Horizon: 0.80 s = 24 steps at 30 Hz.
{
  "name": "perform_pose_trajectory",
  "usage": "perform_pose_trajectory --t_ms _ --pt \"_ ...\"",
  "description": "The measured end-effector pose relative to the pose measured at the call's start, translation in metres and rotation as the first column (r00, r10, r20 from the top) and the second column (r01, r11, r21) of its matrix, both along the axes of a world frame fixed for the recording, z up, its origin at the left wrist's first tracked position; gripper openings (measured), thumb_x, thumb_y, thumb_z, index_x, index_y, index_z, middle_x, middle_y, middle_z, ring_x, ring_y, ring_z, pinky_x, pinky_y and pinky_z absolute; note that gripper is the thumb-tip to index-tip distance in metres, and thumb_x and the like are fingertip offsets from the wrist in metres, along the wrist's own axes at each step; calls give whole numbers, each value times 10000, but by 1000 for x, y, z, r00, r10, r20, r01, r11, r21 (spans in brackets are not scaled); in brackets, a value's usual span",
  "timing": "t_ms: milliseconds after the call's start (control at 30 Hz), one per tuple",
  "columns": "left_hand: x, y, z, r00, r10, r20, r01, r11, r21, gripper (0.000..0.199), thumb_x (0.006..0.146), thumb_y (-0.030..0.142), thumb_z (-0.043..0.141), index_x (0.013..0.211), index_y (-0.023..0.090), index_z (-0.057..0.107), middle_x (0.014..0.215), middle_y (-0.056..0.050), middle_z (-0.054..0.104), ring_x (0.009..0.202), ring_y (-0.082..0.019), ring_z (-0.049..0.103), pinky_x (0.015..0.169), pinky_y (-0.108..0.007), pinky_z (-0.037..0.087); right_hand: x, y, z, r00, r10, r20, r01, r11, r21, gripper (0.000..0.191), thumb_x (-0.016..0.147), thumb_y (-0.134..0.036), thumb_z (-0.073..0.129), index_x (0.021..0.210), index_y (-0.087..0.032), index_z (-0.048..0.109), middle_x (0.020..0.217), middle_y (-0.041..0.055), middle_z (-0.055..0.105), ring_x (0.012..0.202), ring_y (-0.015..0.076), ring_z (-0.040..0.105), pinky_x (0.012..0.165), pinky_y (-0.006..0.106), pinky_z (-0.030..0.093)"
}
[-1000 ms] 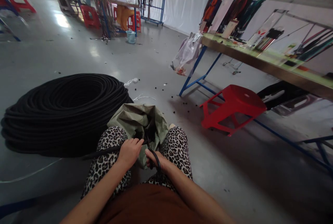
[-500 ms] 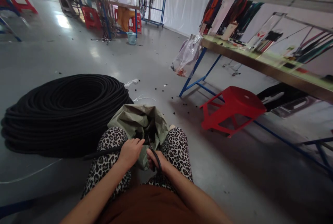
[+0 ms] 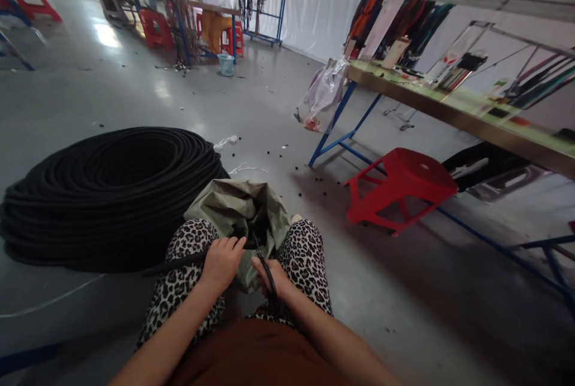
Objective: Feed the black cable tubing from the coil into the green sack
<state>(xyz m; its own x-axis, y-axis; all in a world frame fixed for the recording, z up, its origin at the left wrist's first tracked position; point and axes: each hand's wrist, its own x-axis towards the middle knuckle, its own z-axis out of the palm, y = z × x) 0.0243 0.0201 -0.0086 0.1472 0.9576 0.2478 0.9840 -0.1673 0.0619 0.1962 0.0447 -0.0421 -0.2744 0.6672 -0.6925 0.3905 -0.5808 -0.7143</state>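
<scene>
My left hand [image 3: 223, 261] is closed around a black cord [image 3: 179, 262], which runs left across my thigh toward the big black coil [image 3: 117, 194] on the floor. In my right hand [image 3: 272, 278] are black-handled scissors [image 3: 268, 272], their blades pointing up beside the cord's end. Whether the blades are parted is too small to tell. Between my knees, just beyond both hands, an olive-green bag [image 3: 220, 197] stands open with dark pieces inside.
At the right, a red stool [image 3: 417, 170] lies near the blue-legged worktable [image 3: 449, 105]. A plastic bag [image 3: 321, 96] hangs from the table's corner. Small black bits dot the floor. Farther back are a blue basket [image 3: 226, 64] and a seated person.
The scissors in my right hand have turned slightly, their handles now looking narrower. My left hand, still on the cord, has shifted slightly left; the view has moved a little.
</scene>
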Motion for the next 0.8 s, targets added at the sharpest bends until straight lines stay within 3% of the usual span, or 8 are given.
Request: perform_pose_trajectory --t_ms 333,567,800 --pt "-4 0 2 998 67 9 -66 995 -70 289 927 229 518 1144 196 707 937 -98 730 867 -252 645 758 -381 422 1 1 -3 1000 -6 4 6 1000 7 453 946 -491 570 627 -180 490 412 -62 402 312 87 383 349 211 347" --pt "-5 3 5 996 76 -42 -81 986 -142 320 938 229 494 1181 200 701 988 -93 735 901 -264 652 782 -401 439 1 2 8 988 85 129 -91 995 39 485 972 -426 535 557 -187 461 366 -54 395 287 99 423 336 193 354" --pt "-7 4 5 996 79 -45 -84 988 -129 329 952 229 474 1191 193 696 1017 -100 735 918 -269 659 793 -412 454 3 2 -10 993 70 96 -73 997 22 493 964 -452 550 556 -190 461 366 -60 388 259 91 380 306 198 336"
